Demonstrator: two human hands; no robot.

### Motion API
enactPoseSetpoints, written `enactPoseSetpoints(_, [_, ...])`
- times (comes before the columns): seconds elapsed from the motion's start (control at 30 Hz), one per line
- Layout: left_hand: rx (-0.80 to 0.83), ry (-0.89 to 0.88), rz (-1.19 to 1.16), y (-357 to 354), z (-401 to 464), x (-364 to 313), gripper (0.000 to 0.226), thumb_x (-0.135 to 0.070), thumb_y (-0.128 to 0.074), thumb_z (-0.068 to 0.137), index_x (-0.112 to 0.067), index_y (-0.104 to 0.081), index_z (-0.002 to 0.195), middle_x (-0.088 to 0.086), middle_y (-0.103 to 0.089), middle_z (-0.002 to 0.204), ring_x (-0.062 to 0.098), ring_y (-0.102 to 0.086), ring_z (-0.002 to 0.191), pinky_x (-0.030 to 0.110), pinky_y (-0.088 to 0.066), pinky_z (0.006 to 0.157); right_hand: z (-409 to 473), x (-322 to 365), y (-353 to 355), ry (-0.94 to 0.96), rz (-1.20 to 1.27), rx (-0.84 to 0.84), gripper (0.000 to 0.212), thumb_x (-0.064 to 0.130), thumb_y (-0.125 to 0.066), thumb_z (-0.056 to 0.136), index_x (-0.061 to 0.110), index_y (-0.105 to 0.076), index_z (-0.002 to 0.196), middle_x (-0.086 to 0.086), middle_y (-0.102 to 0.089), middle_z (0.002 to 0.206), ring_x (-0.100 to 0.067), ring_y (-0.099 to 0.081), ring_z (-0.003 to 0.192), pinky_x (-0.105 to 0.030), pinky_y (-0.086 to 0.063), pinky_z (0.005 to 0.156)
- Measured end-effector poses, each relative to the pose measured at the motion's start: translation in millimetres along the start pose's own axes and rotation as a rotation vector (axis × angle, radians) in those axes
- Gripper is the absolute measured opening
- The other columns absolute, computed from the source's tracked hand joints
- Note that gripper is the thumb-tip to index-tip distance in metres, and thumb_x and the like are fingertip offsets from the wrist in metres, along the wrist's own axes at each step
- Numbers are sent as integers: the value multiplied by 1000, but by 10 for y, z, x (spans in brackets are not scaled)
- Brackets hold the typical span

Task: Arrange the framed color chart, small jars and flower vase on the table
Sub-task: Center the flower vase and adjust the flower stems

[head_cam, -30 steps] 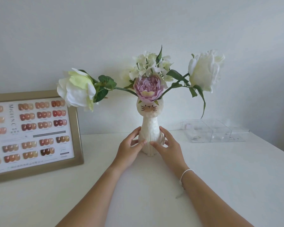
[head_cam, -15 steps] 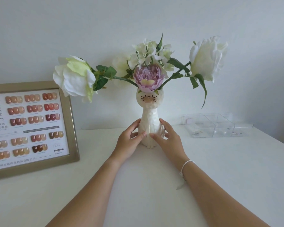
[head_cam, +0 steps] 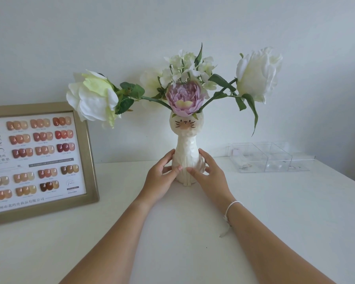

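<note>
A cream cat-shaped flower vase (head_cam: 186, 148) stands upright on the white table (head_cam: 275, 201), near the back wall. It carries white roses and one lilac bloom. My left hand (head_cam: 162, 177) cups the vase's base from the left and my right hand (head_cam: 208, 175) cups it from the right, fingers wrapped around it. The gold-framed color chart (head_cam: 39, 158) leans at the left, showing rows of nail swatches. No small jars are visible.
A clear plastic compartment box (head_cam: 268, 158) sits at the back right against the wall. A white bracelet circles my right wrist. The table's right edge slopes away at the far right.
My hands stay on the vase base. The view has shifted slightly, so the vase and chart sit a little differently in frame; the vase itself shows no clear move on the table.
</note>
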State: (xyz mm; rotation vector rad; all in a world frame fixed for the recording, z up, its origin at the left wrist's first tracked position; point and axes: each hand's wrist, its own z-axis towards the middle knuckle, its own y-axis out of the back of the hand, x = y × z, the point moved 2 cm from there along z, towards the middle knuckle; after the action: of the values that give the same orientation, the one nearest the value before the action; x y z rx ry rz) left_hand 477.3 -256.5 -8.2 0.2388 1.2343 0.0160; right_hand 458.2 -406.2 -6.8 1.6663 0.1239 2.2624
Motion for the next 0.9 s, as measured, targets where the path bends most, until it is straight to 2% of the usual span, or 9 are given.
enactPoseSetpoints(0.1, [-33, 2, 1, 3, -27, -2, 55, -28, -60, 85, -34, -42, 136, -14, -50, 139, 11, -59, 116, 38, -42, 106, -34, 23, 16, 16, 23, -11, 67, 34, -68, 79, 36, -35, 137, 12, -45, 139, -11, -43, 128, -27, -36, 103])
enactPoseSetpoints(0.2, [-109, -17, 15, 41, -91, -85, 55, -32, -59, 86, -38, -40, 136, -19, -44, 142, 8, -53, 120, 29, -41, 102, -85, 94, 71, 37, 59, -59, 66, 34, -67, 80, 38, -34, 137, 15, -41, 140, -8, -42, 124, -24, -33, 99])
enactPoseSetpoints(0.27, [-173, -51, -22, 100, -129, -200, 53, -32, -58, 87, -38, -40, 136, -20, -44, 139, 8, -51, 121, 31, -41, 101, -119, 179, 144, 59, 105, -121, 64, 33, -65, 81, 38, -34, 137, 17, -40, 139, -8, -43, 119, -24, -33, 97])
enactPoseSetpoints(0.4, [-336, -67, -352, 213, -196, -488, 49, -23, -55, 90, -31, -41, 136, -6, -47, 133, 10, -54, 115, 30, -48, 93, -191, 411, 352, 73, 325, -289, 63, 34, -65, 81, 40, -34, 135, 10, -41, 141, -9, -45, 118, -28, -37, 95])
enactPoseSetpoints(0.5, [-419, -46, -576, 246, -248, -651, 49, -21, -53, 91, -23, -38, 138, -4, -52, 119, 18, -55, 111, 27, -51, 82, -236, 612, 477, 92, 484, -358, 67, 34, -66, 80, 39, -31, 137, 11, -42, 135, -10, -49, 119, -39, -39, 105])
enactPoseSetpoints(0.63, [-494, -100, -628, 301, -286, -855, 59, -21, -52, 92, -24, -25, 144, -13, -51, 109, 19, -54, 111, 28, -50, 83, -274, 892, 658, 150, 595, -454, 76, 36, -67, 78, 43, -22, 139, 6, -34, 146, 9, -52, 106, -37, -39, 105])
enactPoseSetpoints(0.77, [-553, -170, -685, 423, -328, -1073, 63, -20, -53, 91, -29, -21, 144, 1, -45, 126, 18, -55, 111, 26, -51, 81, -284, 1113, 748, 190, 617, -468, 75, 33, -66, 80, 42, -23, 140, 3, -32, 147, 22, -56, 91, -36, -40, 105])
enactPoseSetpoints(0.83, [-566, -192, -718, 463, -344, -1163, 61, -19, -53, 91, -29, -23, 143, 4, -44, 130, 21, -54, 113, 25, -51, 80, -276, 1189, 751, 189, 635, -447, 72, 31, -66, 81, 40, -25, 140, 2, -34, 145, 18, -58, 93, -34, -42, 102])
enactPoseSetpoints(0.9, [-571, -212, -730, 473, -363, -1251, 59, -18, -53, 91, -29, -26, 143, 5, -44, 132, 21, -53, 115, 23, -52, 79, -256, 1245, 748, 169, 676, -437, 69, 29, -65, 82, 36, -27, 140, 0, -36, 145, 3, -58, 106, -33, -44, 99])
